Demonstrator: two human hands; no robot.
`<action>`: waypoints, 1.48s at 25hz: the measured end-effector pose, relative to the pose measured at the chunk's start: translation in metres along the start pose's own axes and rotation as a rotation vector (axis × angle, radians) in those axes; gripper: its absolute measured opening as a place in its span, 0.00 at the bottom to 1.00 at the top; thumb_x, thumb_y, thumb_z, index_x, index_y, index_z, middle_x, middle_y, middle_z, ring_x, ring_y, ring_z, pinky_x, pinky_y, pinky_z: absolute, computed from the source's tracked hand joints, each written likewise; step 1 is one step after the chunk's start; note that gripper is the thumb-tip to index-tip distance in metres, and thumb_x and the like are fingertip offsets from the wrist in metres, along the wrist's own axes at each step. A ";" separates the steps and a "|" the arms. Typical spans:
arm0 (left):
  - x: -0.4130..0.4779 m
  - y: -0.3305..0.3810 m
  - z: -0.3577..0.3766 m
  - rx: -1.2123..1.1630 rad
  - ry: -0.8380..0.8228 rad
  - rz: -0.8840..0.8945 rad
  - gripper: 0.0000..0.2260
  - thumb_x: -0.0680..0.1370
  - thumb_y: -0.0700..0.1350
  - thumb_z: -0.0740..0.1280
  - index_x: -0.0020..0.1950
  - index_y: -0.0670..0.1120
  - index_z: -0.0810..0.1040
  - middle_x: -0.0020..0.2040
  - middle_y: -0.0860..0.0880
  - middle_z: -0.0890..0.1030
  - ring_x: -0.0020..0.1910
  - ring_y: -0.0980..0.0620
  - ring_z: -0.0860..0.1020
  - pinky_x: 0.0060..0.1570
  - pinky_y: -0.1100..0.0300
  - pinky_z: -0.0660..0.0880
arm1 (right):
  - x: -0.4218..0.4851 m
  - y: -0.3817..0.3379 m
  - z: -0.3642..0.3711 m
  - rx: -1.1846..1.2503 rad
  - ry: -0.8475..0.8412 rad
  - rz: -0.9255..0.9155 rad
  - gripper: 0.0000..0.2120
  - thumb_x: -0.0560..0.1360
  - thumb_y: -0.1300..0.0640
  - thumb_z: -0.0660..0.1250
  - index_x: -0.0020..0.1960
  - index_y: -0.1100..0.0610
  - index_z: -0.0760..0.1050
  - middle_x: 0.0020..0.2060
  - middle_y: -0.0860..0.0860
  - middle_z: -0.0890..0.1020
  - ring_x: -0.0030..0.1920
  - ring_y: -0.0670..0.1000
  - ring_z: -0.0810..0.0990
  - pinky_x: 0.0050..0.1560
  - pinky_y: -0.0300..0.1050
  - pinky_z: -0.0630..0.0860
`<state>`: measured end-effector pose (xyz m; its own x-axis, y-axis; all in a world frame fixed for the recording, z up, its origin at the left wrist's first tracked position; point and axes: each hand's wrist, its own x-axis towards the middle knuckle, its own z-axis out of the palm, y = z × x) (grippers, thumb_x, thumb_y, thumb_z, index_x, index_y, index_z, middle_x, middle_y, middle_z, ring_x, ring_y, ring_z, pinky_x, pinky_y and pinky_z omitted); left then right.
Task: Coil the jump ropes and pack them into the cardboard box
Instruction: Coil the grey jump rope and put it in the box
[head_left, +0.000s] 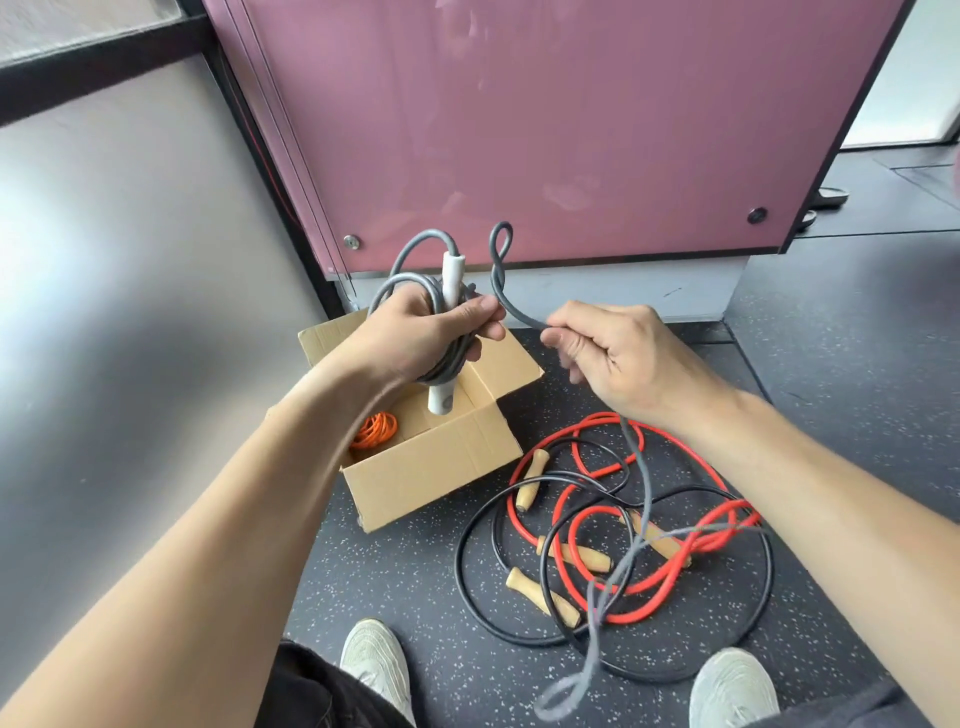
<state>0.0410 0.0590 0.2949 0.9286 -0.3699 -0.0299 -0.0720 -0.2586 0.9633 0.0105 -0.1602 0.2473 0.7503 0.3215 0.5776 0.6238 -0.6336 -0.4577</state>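
Gripping the coiled grey jump rope (441, 317), left hand (415, 332) hovers above cardboard box (441, 462); right hand (618, 358) pinches its tail.

A cardboard box (436, 462) sits left of loose ropes (613, 545).

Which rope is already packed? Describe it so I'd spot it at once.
Find the open cardboard box on the dark floor. Inside lies a small coiled orange rope. It alone is orange and boxed; the red rope and black rope sprawl loose outside.
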 end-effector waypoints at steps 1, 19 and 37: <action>0.001 -0.001 0.003 0.016 0.054 0.020 0.07 0.80 0.46 0.67 0.45 0.45 0.81 0.35 0.53 0.84 0.35 0.54 0.78 0.39 0.59 0.76 | 0.000 -0.002 0.004 0.033 0.018 0.022 0.11 0.83 0.58 0.62 0.46 0.60 0.78 0.32 0.45 0.77 0.32 0.39 0.77 0.36 0.33 0.71; 0.013 -0.009 0.006 0.247 0.353 0.153 0.09 0.79 0.46 0.70 0.39 0.46 0.79 0.35 0.48 0.78 0.34 0.54 0.72 0.35 0.64 0.71 | 0.015 -0.004 -0.010 -0.215 0.430 0.071 0.16 0.83 0.55 0.61 0.41 0.63 0.75 0.28 0.49 0.72 0.29 0.53 0.68 0.32 0.49 0.63; 0.011 -0.007 -0.008 0.360 0.433 0.178 0.09 0.79 0.46 0.69 0.39 0.46 0.79 0.33 0.50 0.77 0.28 0.60 0.70 0.30 0.70 0.68 | 0.014 0.021 -0.032 -0.376 0.327 0.241 0.26 0.84 0.48 0.56 0.35 0.63 0.74 0.26 0.59 0.77 0.29 0.63 0.75 0.31 0.53 0.70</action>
<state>0.0547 0.0642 0.2901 0.9496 -0.0571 0.3082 -0.2889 -0.5410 0.7899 0.0266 -0.1915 0.2679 0.7178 -0.0611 0.6936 0.2766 -0.8892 -0.3646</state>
